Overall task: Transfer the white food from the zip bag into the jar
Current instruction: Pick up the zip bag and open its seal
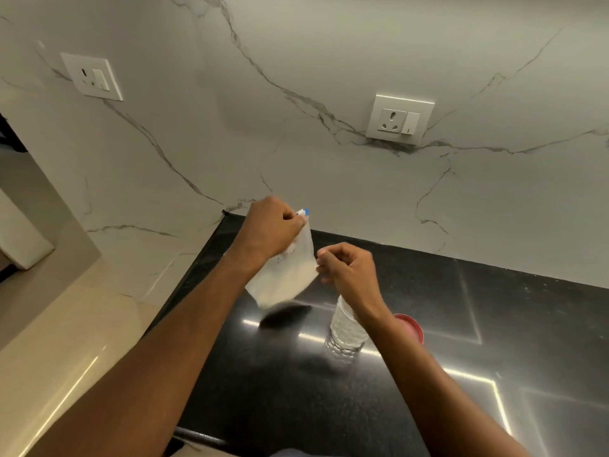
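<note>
A clear zip bag [290,272] with white food in its lower part hangs tilted above the black counter. My left hand [270,229] grips its top edge by the blue zip strip. My right hand [346,268] pinches the bag's right edge with closed fingers. The clear ribbed plastic jar [346,331] stands upright and uncapped on the counter, just below my right wrist, which hides part of its mouth. Its red lid [410,326] lies flat on the counter to the jar's right, partly hidden behind my right forearm.
The glossy black counter [494,324] runs right and toward me, meeting a white marble wall [296,110] with two sockets [398,118]. The counter's left edge drops to a beige floor [49,357].
</note>
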Action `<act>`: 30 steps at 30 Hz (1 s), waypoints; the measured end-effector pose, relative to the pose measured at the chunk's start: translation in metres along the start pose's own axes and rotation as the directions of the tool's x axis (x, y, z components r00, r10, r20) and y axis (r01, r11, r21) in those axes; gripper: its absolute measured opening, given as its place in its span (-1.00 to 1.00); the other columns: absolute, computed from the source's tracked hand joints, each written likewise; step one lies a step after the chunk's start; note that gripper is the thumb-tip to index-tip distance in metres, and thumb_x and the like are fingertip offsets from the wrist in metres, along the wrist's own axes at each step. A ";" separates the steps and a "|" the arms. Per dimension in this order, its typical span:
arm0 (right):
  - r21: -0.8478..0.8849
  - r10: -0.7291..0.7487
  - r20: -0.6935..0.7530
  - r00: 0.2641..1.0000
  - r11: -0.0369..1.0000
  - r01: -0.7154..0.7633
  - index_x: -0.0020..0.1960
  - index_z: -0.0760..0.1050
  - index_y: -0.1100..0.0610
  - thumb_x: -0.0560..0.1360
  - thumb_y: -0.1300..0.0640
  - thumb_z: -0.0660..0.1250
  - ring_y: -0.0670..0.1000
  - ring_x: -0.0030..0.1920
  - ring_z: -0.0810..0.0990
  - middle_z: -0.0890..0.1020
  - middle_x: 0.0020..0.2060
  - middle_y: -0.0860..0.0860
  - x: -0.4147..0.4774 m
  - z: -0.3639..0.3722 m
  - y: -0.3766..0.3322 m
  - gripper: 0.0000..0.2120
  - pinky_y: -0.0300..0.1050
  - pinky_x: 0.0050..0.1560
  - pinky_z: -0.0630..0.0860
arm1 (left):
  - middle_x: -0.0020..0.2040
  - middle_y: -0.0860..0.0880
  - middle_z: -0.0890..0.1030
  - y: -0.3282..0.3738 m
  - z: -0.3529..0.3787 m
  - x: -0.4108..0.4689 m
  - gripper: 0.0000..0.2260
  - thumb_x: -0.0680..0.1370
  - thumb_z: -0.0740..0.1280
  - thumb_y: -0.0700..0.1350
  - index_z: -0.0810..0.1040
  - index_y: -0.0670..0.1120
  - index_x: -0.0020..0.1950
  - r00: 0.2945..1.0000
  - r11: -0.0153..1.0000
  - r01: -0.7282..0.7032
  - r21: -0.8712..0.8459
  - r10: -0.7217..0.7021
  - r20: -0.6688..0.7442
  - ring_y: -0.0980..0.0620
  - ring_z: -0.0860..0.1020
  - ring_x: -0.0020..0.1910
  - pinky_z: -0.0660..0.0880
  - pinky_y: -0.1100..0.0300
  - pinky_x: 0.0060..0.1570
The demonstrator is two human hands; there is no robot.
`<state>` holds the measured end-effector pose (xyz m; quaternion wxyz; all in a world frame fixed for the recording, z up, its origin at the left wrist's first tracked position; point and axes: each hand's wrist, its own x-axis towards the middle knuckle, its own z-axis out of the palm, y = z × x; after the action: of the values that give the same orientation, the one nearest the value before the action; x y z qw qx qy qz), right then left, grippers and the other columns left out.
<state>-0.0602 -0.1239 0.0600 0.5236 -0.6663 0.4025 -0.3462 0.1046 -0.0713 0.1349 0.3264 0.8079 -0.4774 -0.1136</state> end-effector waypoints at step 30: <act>0.444 0.202 -0.578 0.791 0.891 0.098 0.15 0.61 0.17 0.57 0.19 0.47 0.04 0.01 0.68 0.70 -0.04 0.05 -0.052 -0.216 0.000 -0.82 -0.02 0.09 0.66 | -0.08 -0.09 0.76 0.104 0.072 -0.034 -0.81 0.65 0.38 -0.09 0.75 -0.09 -0.07 0.952 0.449 0.042 -0.892 0.253 0.172 -0.02 0.72 -0.09 0.68 -0.02 0.02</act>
<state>-0.2734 -0.1675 0.1037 0.5149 -0.3667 0.4766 -0.6110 -0.0213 -0.1067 0.1423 0.6346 0.4621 -0.4384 -0.4377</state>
